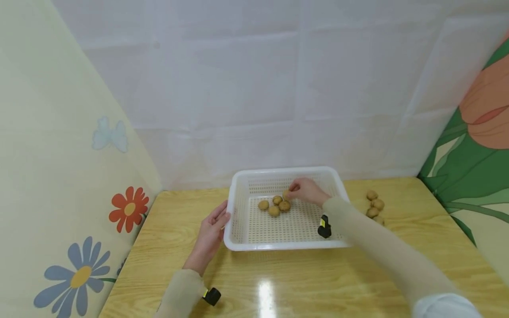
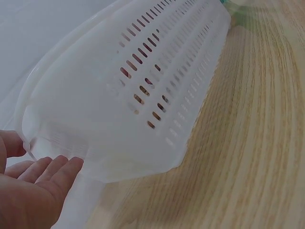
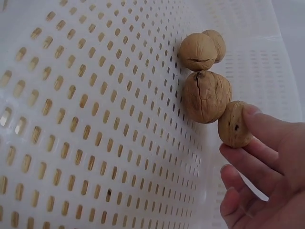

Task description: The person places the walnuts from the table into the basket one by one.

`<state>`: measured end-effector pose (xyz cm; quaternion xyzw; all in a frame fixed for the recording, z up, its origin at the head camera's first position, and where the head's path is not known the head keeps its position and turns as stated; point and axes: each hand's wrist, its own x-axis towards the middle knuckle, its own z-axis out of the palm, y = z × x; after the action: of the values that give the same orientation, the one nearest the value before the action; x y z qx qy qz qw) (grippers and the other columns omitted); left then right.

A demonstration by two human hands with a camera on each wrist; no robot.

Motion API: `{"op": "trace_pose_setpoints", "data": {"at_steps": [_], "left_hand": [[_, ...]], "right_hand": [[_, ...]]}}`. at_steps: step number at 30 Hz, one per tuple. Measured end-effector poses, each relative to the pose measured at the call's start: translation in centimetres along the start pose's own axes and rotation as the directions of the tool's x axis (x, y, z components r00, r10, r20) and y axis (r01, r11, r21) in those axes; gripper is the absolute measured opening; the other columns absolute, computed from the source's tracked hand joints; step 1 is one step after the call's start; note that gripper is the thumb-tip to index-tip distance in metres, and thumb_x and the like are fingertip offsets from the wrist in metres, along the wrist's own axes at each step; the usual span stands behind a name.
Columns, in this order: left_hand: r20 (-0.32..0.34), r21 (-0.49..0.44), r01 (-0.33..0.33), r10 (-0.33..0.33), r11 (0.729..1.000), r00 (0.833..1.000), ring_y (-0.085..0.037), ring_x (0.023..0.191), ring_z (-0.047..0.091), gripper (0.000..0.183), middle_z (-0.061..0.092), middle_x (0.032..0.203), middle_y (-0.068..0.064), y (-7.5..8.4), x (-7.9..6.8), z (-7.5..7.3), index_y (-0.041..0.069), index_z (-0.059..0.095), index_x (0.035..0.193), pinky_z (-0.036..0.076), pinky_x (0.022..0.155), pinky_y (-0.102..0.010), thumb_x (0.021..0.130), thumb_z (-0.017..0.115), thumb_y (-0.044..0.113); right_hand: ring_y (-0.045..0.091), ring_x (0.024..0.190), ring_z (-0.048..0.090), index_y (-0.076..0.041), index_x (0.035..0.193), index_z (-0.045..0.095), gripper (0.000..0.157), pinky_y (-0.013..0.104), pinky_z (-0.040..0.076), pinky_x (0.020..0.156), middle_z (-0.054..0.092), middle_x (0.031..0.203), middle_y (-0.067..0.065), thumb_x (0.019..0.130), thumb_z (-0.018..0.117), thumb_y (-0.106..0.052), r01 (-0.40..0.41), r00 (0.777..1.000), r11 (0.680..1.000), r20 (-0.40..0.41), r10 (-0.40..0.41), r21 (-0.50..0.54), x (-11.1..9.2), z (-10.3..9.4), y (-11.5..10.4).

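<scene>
A white plastic basket (image 1: 266, 245) with slotted walls and floor stands on the wooden table. My left hand (image 1: 211, 231) holds its left rim, thumb at the edge and fingers (image 2: 59, 171) against the outer wall. Inside the basket, my right hand (image 1: 308, 191) pinches a walnut (image 3: 235, 125) between thumb and fingers, low over the floor. That walnut is right beside a larger cracked walnut (image 3: 206, 98). More walnuts lie in the basket, among them one at the left (image 1: 263, 205) and one nearer me (image 1: 274, 211).
Several walnuts (image 1: 377, 204) lie on the table (image 1: 191, 207) to the right of the basket, partly behind my right sleeve (image 1: 370, 238). A white sheet (image 1: 246, 88) hangs behind the table, with flower-printed panels at both sides.
</scene>
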<state>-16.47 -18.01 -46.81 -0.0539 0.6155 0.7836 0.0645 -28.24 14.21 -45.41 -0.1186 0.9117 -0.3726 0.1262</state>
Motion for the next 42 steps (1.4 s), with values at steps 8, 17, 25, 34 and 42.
{"op": "trace_pose_setpoints", "data": {"at_steps": [8, 17, 25, 34, 42], "left_hand": [[-0.004, -0.016, 0.004, -0.004, 1.000, 1.000, -0.004, 0.119, 0.064, 0.052, 0.044, 0.161, -0.016, -0.3, -0.1, 0.0, 0.004, 0.040, 0.159, 0.056, 0.101, -0.029, 0.109, 0.054, 0.007], [-0.008, -0.016, 0.003, -0.003, 1.000, 1.000, -0.003, 0.119, 0.064, 0.053, 0.042, 0.162, -0.016, -0.2, -0.2, 0.2, 0.004, 0.039, 0.159, 0.056, 0.101, -0.029, 0.109, 0.053, 0.007], [-0.005, -0.012, 0.001, -0.001, 1.000, 1.000, -0.002, 0.119, 0.064, 0.053, 0.042, 0.162, -0.016, 0.0, -0.1, 0.4, 0.003, 0.038, 0.159, 0.055, 0.102, -0.029, 0.109, 0.053, 0.006], [-0.003, -0.017, -0.017, 0.016, 1.000, 1.000, -0.003, 0.118, 0.064, 0.053, 0.042, 0.162, -0.018, 0.2, -0.2, 0.6, 0.002, 0.037, 0.159, 0.057, 0.099, -0.028, 0.109, 0.053, 0.006], [0.000, -0.012, -0.005, 0.005, 1.000, 1.000, -0.001, 0.117, 0.064, 0.053, 0.041, 0.163, -0.017, 0.2, -0.2, 0.6, 0.003, 0.037, 0.160, 0.056, 0.099, -0.028, 0.109, 0.052, 0.006]], "right_hand": [[0.026, 0.101, 0.066, -0.002, 0.105, 0.073, 0.023, 0.044, 0.055, 0.094, 0.074, 0.103, 0.009, 0.096, 0.077, -0.023, 0.048, 0.998, 0.998, 0.041, -0.046, -0.029, 0.2, 0.7, 0.7], [0.029, 0.106, 0.067, -0.001, 0.111, 0.073, 0.024, 0.046, 0.054, 0.098, 0.075, 0.108, 0.011, 0.098, 0.074, -0.021, 0.067, 0.997, 0.997, 0.042, -0.066, -0.037, -0.6, -0.9, -0.2], [0.033, 0.107, 0.068, 0.002, 0.116, 0.073, 0.026, 0.049, 0.056, 0.095, 0.075, 0.113, 0.016, 0.100, 0.069, -0.018, 0.130, 0.992, 0.988, 0.012, -0.129, -0.082, -2.0, -4.5, -1.3], [0.035, 0.108, 0.067, 0.003, 0.121, 0.071, 0.030, 0.053, 0.055, 0.095, 0.074, 0.114, 0.017, 0.101, 0.069, -0.020, 0.138, 0.990, 0.986, -0.024, -0.141, -0.098, -4.4, -8.9, -0.7], [0.035, 0.109, 0.066, 0.002, 0.121, 0.071, 0.033, 0.054, 0.054, 0.096, 0.073, 0.116, 0.017, 0.102, 0.069, -0.024, 0.116, 0.990, 0.988, -0.070, -0.124, -0.105, -7.6, -12.0, 1.7]]}}
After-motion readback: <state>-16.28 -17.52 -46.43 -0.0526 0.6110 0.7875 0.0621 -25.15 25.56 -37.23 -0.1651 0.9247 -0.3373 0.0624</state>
